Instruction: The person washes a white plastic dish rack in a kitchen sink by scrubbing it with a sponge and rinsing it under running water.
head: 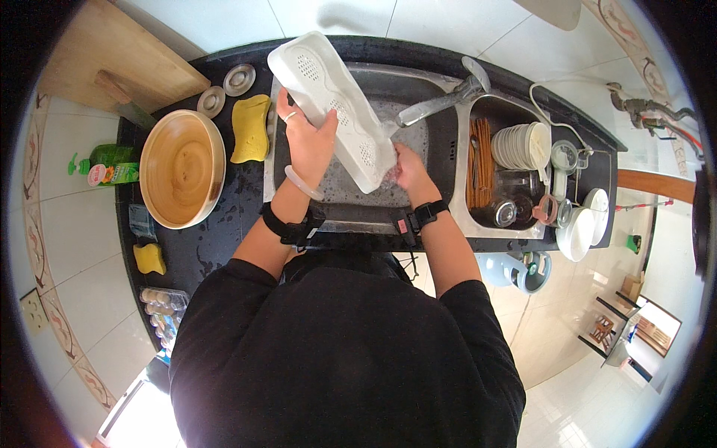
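A long white plastic drain tray [341, 112] with clusters of holes is held at a slant over the left sink basin [442, 185]. My left hand [311, 137] grips its left side, thumb on top. At the tray's lower right end is my right hand [411, 171], its fingers curled and partly hidden by splashing water, so its hold on the tray is unclear. Water runs from the faucet [434, 106] onto that end. Sudsy water [358, 196] lies in the basin below.
The right basin holds chopsticks [480, 162], stacked white bowls [518, 147] and glass jars [505, 213]. White bowls [576, 234] stand at the counter's right end. Leftward are a yellow sponge [250, 129], a wooden bowl [182, 168], a green pump bottle [112, 164] and a knife [126, 101].
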`<state>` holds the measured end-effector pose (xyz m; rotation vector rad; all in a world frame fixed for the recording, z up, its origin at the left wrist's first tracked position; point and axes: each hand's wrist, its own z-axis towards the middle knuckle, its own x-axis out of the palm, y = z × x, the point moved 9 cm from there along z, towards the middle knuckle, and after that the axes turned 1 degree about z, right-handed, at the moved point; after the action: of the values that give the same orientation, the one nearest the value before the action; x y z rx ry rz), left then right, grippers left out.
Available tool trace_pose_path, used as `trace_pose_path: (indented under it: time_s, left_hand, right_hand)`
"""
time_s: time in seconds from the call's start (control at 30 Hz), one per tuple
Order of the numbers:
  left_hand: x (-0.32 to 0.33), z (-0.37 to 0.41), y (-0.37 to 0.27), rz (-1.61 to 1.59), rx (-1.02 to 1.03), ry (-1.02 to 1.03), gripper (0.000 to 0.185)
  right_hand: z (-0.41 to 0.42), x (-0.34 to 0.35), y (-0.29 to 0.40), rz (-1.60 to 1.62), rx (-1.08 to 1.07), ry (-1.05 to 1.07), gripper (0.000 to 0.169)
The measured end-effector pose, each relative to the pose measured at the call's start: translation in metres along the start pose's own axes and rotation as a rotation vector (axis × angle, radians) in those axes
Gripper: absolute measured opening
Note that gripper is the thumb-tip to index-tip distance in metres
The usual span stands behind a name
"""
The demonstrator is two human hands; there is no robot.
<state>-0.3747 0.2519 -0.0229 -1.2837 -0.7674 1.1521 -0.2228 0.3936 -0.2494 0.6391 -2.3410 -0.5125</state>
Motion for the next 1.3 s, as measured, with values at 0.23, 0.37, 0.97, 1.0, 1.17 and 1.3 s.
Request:
trace_pose_path:
  time_s: [0.23,0.37,0.97,1.0,1.17,1.3]
  left_hand:
    - [-0.008,0.003,0.004,0.080,-0.022,-0.024,0.086]
    - [-0.010,0.004,0.015,0.117,-0.048,-0.007,0.087]
    - [-0.005,-0.004,-0.009,0.029,-0.022,0.018,0.083]
    - [-0.006,-0.005,-0.013,0.019,-0.004,0.014,0.082]
    - [-0.013,-0.008,-0.025,0.013,0.077,0.022,0.079]
    - [-0.026,-0.010,-0.041,0.071,0.181,-0.036,0.079]
  right_hand:
    - [-0.026,0.016,0.006,0.128,0.051,-0.109,0.031]
    - [-0.026,0.012,0.000,0.083,0.072,-0.094,0.032]
    - [-0.007,0.005,-0.008,0.134,0.018,-0.011,0.031]
    - [-0.007,0.012,-0.007,0.108,0.021,0.014,0.031]
    - [0.004,0.026,-0.008,0.061,-0.062,-0.046,0.031]
    - [0.037,0.027,0.003,-0.528,-0.067,-0.165,0.033]
